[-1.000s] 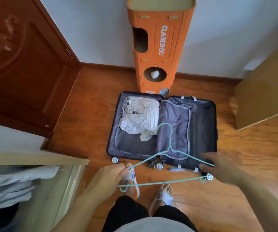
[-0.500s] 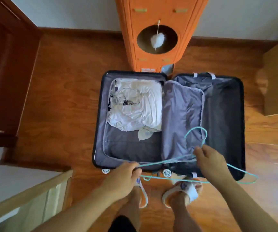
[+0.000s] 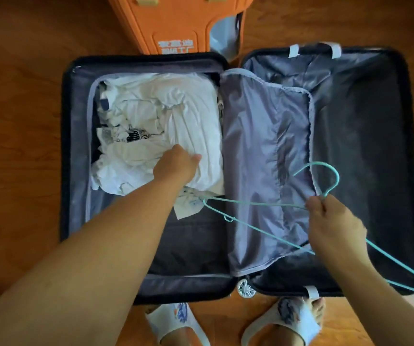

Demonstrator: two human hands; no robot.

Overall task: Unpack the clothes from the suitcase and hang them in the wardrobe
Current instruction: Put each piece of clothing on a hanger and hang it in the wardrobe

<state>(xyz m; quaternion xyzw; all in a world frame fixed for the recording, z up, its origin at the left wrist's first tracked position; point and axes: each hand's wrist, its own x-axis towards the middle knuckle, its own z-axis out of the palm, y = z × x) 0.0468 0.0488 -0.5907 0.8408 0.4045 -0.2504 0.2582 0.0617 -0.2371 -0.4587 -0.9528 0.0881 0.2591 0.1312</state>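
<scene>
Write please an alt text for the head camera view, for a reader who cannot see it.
A person's left hand reaches into the white clothes in the left half of an open suitcase on a wooden floor, while the right hand pinches a teal wire hanger at its neck.

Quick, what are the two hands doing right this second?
Left hand: reaching into the pile of crumpled white clothes, fingers buried in the fabric; grip cannot be told.
Right hand: pinching the thin teal wire hanger just below its hook.
</scene>
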